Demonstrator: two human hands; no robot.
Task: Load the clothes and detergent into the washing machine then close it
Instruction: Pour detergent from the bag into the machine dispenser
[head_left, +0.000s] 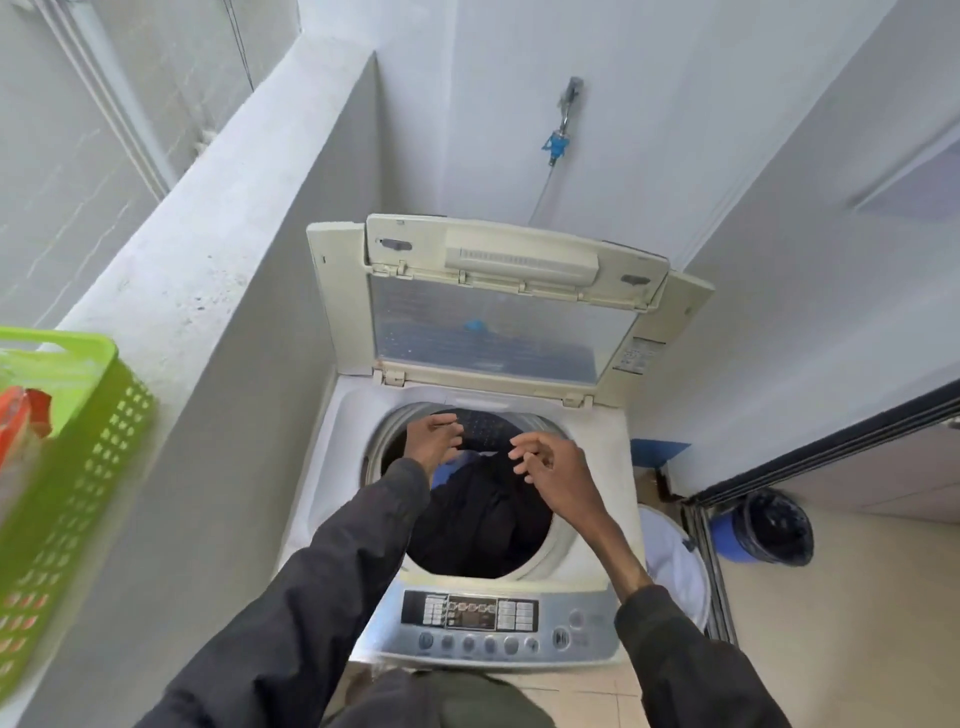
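A top-loading washing machine stands in front of me with its folding lid raised upright at the back. Dark clothes lie in the drum, with a bit of blue fabric showing beside them. My left hand hovers over the far left of the drum opening, fingers curled loosely and apart, holding nothing. My right hand hangs over the right side of the opening, fingers spread, also holding nothing. A green laundry basket sits on the ledge at the left, with an orange packet inside it.
A grey concrete ledge runs along the left. The control panel faces me at the machine's front edge. A tap with a blue fitting is on the back wall. A white hamper and a blue bin stand at the right.
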